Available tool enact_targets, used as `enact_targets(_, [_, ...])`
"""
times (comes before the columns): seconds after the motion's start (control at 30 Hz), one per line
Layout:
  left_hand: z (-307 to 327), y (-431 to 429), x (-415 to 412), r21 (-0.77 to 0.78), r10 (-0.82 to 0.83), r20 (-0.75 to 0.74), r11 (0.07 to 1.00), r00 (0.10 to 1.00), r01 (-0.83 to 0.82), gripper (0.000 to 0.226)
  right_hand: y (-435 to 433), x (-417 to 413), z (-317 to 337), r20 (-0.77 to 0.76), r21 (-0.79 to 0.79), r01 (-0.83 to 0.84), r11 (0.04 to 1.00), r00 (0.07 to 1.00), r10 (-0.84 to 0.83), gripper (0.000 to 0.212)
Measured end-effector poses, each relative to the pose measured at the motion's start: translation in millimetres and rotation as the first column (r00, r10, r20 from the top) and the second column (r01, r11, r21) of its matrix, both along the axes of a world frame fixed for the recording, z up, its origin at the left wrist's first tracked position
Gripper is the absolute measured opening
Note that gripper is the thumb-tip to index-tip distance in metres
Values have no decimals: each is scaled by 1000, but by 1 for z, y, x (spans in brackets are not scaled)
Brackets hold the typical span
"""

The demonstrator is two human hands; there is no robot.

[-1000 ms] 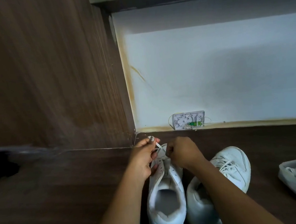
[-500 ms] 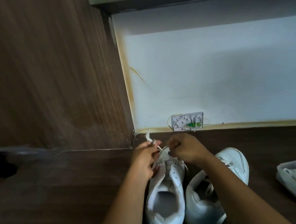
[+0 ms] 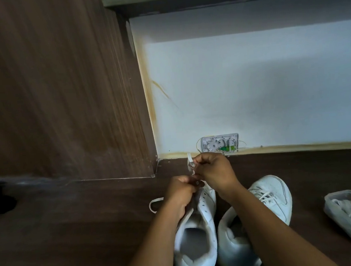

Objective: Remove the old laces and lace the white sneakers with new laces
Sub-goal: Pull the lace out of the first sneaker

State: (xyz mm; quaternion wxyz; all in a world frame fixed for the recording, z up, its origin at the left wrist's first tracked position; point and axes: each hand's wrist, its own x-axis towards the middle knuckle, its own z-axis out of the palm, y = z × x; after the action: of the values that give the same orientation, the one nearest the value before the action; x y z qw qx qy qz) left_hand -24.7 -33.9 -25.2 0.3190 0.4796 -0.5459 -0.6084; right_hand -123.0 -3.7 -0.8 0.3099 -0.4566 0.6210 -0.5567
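right grip (image 3: 214,172) pinching lace (image 3: 189,161), left grip (image 3: 181,193) pinching it lower

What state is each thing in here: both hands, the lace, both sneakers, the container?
Left hand: pinches the flat white lace by the front eyelets.
Right hand: pinches the same lace, higher up.
Flat white lace: held between both hands, one loop lying on the floor.
White sneaker on the left: upright, mostly unlaced.
White sneaker on the right: upright, laced.
Clear plastic container: lidless, holds loose laces.

Head view — forward, steeply downward
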Motion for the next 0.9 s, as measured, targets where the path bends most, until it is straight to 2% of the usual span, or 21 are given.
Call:
enact_targets(0.03, [0,1,-2,5,17,6,1000,1000,-17,38,1,-4,2,-129,32,6,999,992,-2,23])
enact_targets(0.1, [-2,0,-5,13,53,29,998,998,-53,32,4,-11,7,-412,182,-6,983,908,81,11])
enact_targets(0.13, [-5,-2,-5,10,77,53,997,996,-78,29,7,-11,9,-502,280,-9,960,851,154,5])
enact_targets(0.17, [-7,-4,-4,-3,99,103,995,990,-99,27,9,-12,11,-547,364,-8,932,807,221,10])
enact_targets(0.23, [-9,-7,-2,-44,131,212,991,968,-124,28,12,-11,11,-595,446,-7,895,745,302,18])
enact_targets(0.3, [-10,-9,-1,-56,147,236,989,961,-138,35,13,-12,11,-633,440,11,898,713,301,20])
enact_targets(0.47, [-7,-8,1,-36,149,283,989,947,-145,40,11,-18,3,-617,393,54,918,756,219,26])
enact_targets(0.57, [-6,-9,1,-36,166,327,986,930,-163,25,10,-14,2,-646,364,83,928,740,188,26])
enact_targets(0.63, [-7,-11,3,-1,202,277,978,939,-210,13,9,-13,0,-647,348,93,933,744,167,25])
enact_targets(0.77, [-6,-12,8,73,177,85,980,981,-183,23,10,-10,1,-667,331,95,939,728,162,10])
enact_targets(0.83, [1,-10,10,99,203,-59,975,977,-197,24,11,-6,4,-658,377,63,924,720,220,19])
enact_targets(0.9, [8,-9,11,64,210,-143,977,967,-203,23,12,-2,7,-668,434,46,900,686,287,26])
